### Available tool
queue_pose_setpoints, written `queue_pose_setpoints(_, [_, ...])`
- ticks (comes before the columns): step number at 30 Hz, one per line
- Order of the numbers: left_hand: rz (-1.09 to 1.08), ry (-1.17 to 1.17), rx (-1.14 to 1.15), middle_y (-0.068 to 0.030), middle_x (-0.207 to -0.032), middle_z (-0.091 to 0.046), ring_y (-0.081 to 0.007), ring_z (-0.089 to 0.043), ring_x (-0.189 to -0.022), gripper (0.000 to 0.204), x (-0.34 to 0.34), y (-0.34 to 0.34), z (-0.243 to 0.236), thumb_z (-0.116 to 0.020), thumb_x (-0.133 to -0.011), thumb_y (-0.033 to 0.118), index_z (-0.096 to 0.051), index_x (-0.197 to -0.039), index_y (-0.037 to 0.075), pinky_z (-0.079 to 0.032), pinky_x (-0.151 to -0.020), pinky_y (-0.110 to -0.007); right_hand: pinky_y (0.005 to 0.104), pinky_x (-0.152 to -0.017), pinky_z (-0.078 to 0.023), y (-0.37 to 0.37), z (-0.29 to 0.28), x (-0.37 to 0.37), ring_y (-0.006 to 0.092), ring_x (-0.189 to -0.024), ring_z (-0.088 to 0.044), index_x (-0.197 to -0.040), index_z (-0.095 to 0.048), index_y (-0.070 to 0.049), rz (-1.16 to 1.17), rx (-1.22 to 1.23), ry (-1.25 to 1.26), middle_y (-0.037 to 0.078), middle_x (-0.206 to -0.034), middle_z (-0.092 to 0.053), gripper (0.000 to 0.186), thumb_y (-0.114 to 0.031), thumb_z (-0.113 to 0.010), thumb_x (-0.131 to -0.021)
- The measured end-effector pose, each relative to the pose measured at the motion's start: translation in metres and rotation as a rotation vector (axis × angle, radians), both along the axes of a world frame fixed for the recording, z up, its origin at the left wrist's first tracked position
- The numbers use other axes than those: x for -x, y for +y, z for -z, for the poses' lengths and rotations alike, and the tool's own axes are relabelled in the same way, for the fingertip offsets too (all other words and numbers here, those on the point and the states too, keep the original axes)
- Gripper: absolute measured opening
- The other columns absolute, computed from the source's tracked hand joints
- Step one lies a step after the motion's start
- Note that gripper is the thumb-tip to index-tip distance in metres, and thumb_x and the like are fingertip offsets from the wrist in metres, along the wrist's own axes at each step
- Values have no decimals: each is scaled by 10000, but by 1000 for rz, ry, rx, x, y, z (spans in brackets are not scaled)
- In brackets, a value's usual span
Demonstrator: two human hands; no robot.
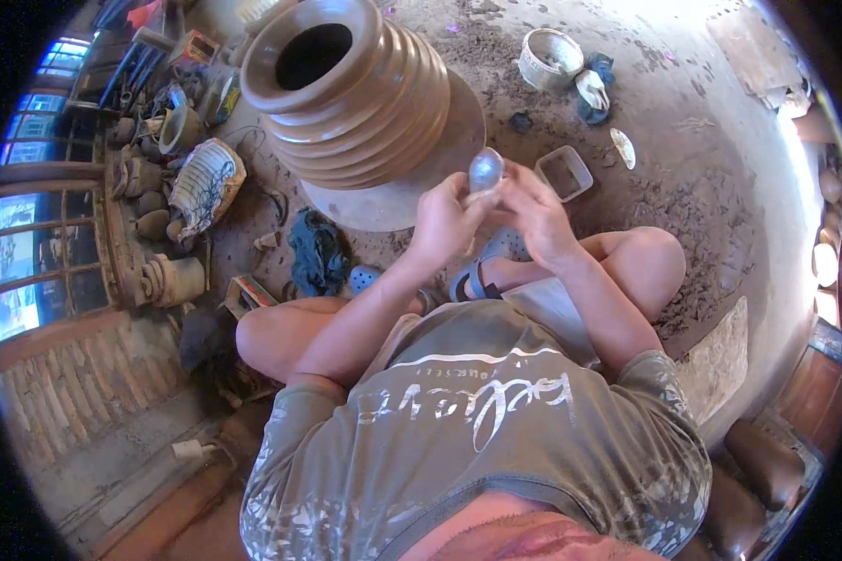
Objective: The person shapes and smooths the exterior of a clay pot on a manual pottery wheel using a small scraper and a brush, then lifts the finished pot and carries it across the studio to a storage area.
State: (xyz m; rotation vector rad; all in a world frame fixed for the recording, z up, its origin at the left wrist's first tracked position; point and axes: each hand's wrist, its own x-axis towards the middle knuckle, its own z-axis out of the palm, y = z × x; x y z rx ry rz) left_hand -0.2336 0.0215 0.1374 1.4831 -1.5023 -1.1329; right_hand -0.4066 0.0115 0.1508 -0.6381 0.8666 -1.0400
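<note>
Muddy floor point(720, 243) surrounds a wheel point(370, 208) that bears an upright ribbed pot point(370, 117). By the wheel's near right edge, the left hand point(442, 222) has its grip pinching a silvery oval piece point(486, 168); the right hand's point(541, 217) fingers meet its lower end, though whether they pinch cannot be told. Blue cloth point(315, 252) lies near the wheel's near left edge.

Right fingers point(522, 192): blurred
Silver object point(486, 168): hidden at near end behind left fingers point(458, 190)
Clay pot point(355, 126): too dark inside to tell depth
Left clog point(361, 277): partly hidden behind forearm point(374, 313)
</note>
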Motion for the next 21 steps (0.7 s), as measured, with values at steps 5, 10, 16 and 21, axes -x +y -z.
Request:
queue_pose_setpoints(5, [-5,-91,277,-147,-984,-668,-268,-670,-906,315,12,-2,-26,-827,-822,84,-691,-1088,-16,-542,-801,-368,414,-931,-558,2,20,12,210,-1036,-694,-1277,-620,-41,42,-91,-210,107,-1197,-707,270,-212,-558,-1078])
queue_pose_setpoints(10, [54,-72,442,-129,-1021,-629,-277,-607,-935,215,10,-3,14,-855,-790,102,-737,-959,43,-509,-818,-385,468,-981,-523,4,12,10,295,-1177,-652,-1305,-583,-80,71,-276,-478,180,-1296,-670,285,-259,-504,-1098])
queue_pose_setpoints(16, [-68,-253,583,-119,-1029,-599,-273,-595,-937,247,35,5,20,-784,-824,49,-774,-1057,129,-486,-798,-409,386,-897,-518,-3,33,-2,222,-987,-652,-1281,-602,-90,317,-210,-393,85,-1069,-684,272,-271,-512,-1099])
queue_pose_setpoints(21, [-139,267,207,-135,-1076,-613,-263,-641,-966,199,58,0,23,-657,-877,-70,-703,-1065,-27,-532,-832,-352,336,-887,-531,-8,39,-17,194,-1003,-662,-1241,-621,-78,434,-182,-215,96,-1084,-696,238,-240,-541,-1087])
